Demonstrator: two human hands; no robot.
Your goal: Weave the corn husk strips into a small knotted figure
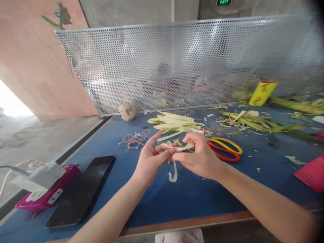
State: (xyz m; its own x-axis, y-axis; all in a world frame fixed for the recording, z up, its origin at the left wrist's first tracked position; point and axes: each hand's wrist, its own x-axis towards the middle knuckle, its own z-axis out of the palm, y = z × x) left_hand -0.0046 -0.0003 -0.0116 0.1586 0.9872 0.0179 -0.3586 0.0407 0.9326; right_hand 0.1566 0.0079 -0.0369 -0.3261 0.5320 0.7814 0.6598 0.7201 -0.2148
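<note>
Between my two hands, over the blue table, is a pale strip of corn husk (pixel 173 172); one loose end curls down below the fingers. My left hand (pixel 152 158) pinches it near the middle, thumb on top. Fingers bent, my right hand (pixel 201 157) grips its right part. Bits of yellow-green plant show behind the fingertips. Just beyond lies a pile of pale corn husks (pixel 174 121). Scissors (pixel 225 148) with red and yellow handles rest right of my right hand, their blades mostly hidden. A tangle of thin twine (pixel 134 140) sits left of my left hand.
A black phone (pixel 82 192) and a magenta power strip (pixel 48 192) with a white plug lie at left. Farther back are a pale roll (pixel 126 111), a yellow tube (pixel 263 92) and green husks (pixel 255 121). A perforated metal screen (pixel 141 67) borders the table; people sit behind it.
</note>
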